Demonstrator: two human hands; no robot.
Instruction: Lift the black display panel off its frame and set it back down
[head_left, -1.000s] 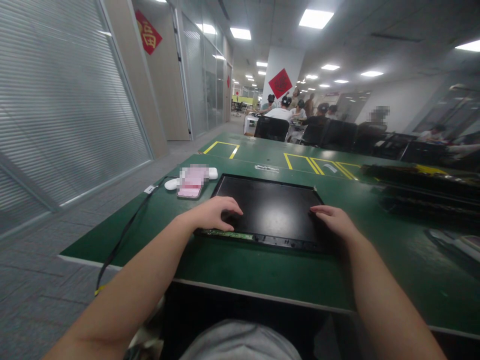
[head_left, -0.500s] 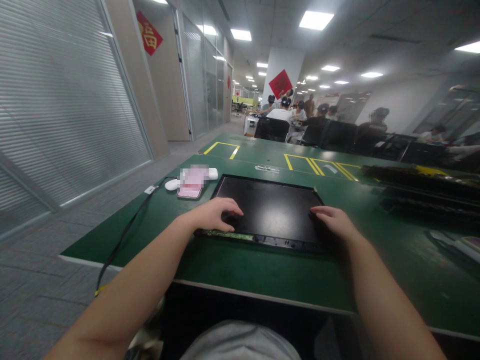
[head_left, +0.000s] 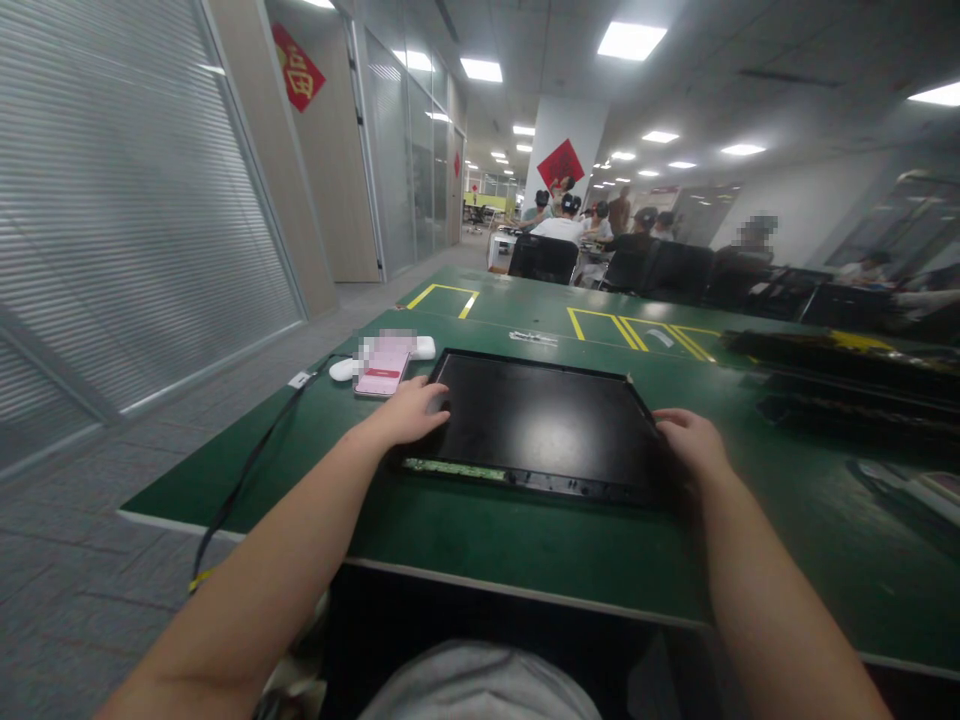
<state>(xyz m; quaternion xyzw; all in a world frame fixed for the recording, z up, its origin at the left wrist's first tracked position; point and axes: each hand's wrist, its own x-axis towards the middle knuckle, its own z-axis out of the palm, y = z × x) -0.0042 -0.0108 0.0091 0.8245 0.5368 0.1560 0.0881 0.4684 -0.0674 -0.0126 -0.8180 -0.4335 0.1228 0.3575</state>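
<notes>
A flat black display panel [head_left: 547, 410] lies on the green table in front of me. Along its near edge runs a narrow green circuit board [head_left: 457, 470] at the left, with black strip to the right of it. My left hand [head_left: 412, 410] is closed on the panel's left side, its fingertips just over the frame. On the opposite side, my right hand [head_left: 691, 440] has its fingers curled at the right edge, gripping it; part of its grip is hidden.
Left of the panel lie a pink-screened phone [head_left: 382, 368] and white rounded objects [head_left: 345, 370]. A black cable [head_left: 259, 450] runs off the table's left edge. Stacked dark panels [head_left: 847, 370] occupy the right. Yellow tape outlines [head_left: 442, 288] mark the far side; people sit beyond.
Both hands have moved outward from over the screen to its side edges, the left going left and the right going right. The panel stays about where it was.
</notes>
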